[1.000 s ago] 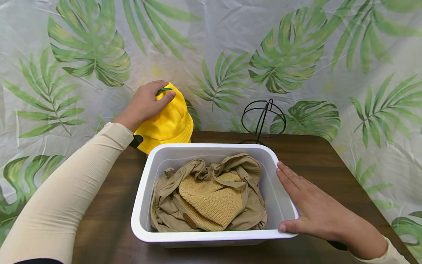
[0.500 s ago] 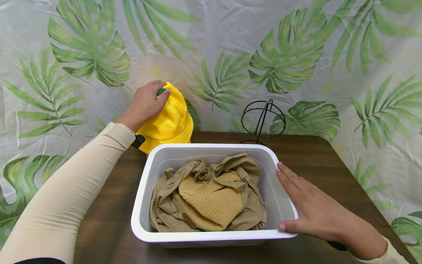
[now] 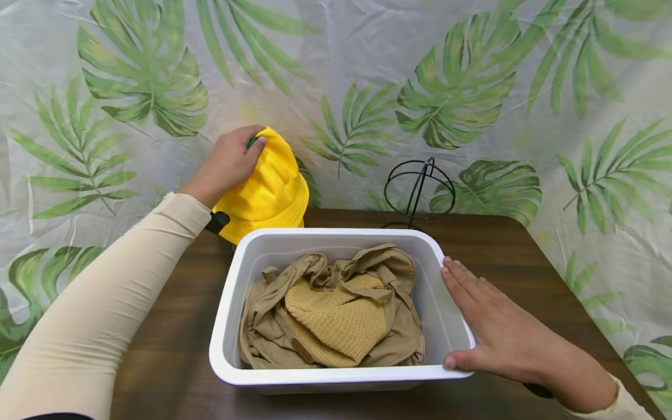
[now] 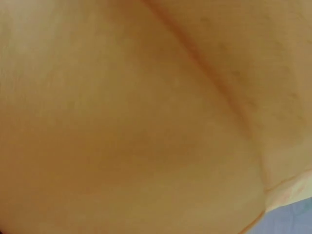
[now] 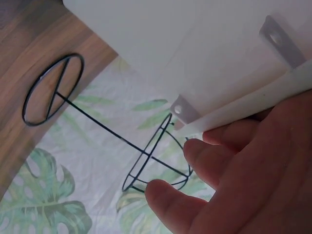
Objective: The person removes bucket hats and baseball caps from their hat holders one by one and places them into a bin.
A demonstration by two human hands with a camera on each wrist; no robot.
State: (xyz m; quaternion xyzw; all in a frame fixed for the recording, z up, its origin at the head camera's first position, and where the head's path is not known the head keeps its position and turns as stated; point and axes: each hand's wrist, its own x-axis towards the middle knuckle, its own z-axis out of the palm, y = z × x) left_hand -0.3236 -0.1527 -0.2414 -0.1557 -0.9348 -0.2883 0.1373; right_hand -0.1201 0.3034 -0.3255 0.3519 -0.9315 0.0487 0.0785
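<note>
At the back left of the table in the head view, my left hand pinches the top of a yellow bucket hat. A small green piece at the hat's crown is mostly covered by the thumb. Blurred yellow-brown cloth with a seam fills the left wrist view. My right hand rests on the right rim of a white plastic bin, fingers extended and thumb on the front corner. Inside the bin lie a tan woven hat with a brown tag and khaki cloth around it.
A black wire stand with a round cage top rises behind the bin; it also shows in the right wrist view. Bare brown tabletop extends to the right. A leaf-patterned curtain hangs behind the table.
My left fingers have tightened on the crown, the thumb covering more of the green piece. The yellow hat has risen very slightly. The right hand and the bin stay put.
</note>
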